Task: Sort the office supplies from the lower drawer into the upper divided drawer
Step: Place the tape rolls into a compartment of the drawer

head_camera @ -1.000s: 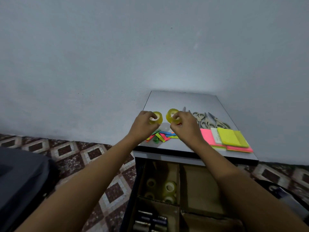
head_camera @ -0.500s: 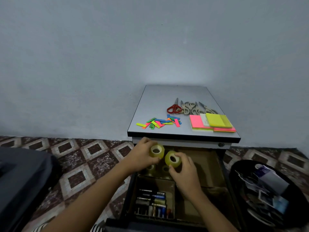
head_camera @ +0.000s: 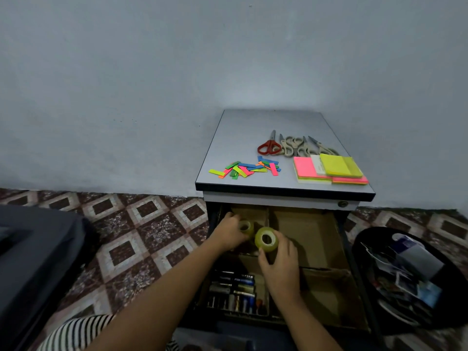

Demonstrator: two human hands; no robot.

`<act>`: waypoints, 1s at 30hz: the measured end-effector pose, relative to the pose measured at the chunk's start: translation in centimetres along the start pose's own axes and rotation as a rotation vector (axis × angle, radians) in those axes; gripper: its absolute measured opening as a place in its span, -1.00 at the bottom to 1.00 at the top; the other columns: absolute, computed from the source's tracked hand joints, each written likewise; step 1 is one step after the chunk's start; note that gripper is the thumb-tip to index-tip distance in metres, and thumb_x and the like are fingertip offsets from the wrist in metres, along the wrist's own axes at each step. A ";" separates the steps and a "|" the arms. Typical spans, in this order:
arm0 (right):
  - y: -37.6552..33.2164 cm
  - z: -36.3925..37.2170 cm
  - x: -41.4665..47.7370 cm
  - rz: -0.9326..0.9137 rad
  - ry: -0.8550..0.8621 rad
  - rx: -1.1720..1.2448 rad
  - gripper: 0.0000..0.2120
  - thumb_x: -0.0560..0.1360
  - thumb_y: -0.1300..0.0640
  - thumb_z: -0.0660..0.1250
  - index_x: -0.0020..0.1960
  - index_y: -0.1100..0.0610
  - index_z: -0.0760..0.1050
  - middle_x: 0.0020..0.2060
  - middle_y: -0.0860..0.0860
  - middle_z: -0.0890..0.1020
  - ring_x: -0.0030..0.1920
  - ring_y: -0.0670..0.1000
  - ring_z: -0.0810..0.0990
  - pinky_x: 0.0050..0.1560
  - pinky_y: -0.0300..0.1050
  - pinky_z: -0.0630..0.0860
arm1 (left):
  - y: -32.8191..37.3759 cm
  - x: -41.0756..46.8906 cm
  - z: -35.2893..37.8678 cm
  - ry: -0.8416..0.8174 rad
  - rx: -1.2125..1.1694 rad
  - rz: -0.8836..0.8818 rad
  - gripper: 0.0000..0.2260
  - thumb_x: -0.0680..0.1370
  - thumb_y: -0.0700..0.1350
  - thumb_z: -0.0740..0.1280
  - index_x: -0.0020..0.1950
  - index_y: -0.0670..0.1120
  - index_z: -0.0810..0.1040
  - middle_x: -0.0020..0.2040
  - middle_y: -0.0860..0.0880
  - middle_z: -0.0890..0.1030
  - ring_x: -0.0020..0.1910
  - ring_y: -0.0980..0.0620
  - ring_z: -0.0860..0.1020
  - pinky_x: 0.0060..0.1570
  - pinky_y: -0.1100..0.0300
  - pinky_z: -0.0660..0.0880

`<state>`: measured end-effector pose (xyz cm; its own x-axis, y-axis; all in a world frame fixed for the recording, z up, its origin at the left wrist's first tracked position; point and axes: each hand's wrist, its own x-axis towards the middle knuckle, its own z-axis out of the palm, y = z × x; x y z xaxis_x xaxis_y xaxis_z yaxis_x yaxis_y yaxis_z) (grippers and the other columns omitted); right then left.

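Lower now, the left hand held a yellowish tape roll in the back-left compartment of the brown cardboard-divided drawer; the right hand gripped a second tape roll just beside it.

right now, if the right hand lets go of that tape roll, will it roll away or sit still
Probably rolls if it lands on edge: the tape roll in the right hand is a round ring. Likely light: hollow core, fingers alone carry it. Its glossy side may feel slippery.
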<state>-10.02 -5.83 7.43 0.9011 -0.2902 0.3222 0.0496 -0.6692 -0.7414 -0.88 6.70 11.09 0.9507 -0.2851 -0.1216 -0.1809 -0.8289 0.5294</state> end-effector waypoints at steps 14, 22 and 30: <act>0.7 0.6 0.0 0.004 0.010 -0.050 -0.59 0.44 0.19 0.42 0.26 0.16 0.45 0.16 0.06 0.51 0.20 0.03 0.44 0.12 -0.25 0.33 | -0.9 5.2 3.1 -0.023 -0.079 -0.156 -0.71 0.54 -0.08 0.32 0.18 -0.23 0.50 0.13 -0.18 0.56 0.08 -0.09 0.54 0.08 0.15 0.49; 0.7 0.8 0.0 0.006 0.010 -0.061 -0.60 0.44 0.18 0.42 0.25 0.15 0.46 0.17 0.06 0.50 0.22 0.03 0.43 0.18 -0.16 0.40 | -0.8 6.3 4.6 -0.009 -0.107 -0.136 -0.62 0.54 -0.06 0.32 0.31 -0.14 0.36 0.21 -0.17 0.53 0.15 -0.11 0.53 0.09 0.11 0.48; 0.7 0.6 0.0 0.005 -0.003 -0.041 -0.60 0.44 0.18 0.41 0.26 0.15 0.45 0.18 0.04 0.49 0.22 0.02 0.41 0.17 -0.20 0.36 | -1.2 5.4 3.6 -0.041 -0.148 -0.052 -0.63 0.53 -0.09 0.34 0.31 -0.12 0.43 0.22 -0.15 0.54 0.17 -0.08 0.52 0.07 0.22 0.43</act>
<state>-9.72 -5.89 6.61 0.9024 -0.2917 0.3171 0.0277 -0.6953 -0.7182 3.59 4.38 6.82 0.9463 -0.2655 -0.1842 -0.0900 -0.7640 0.6389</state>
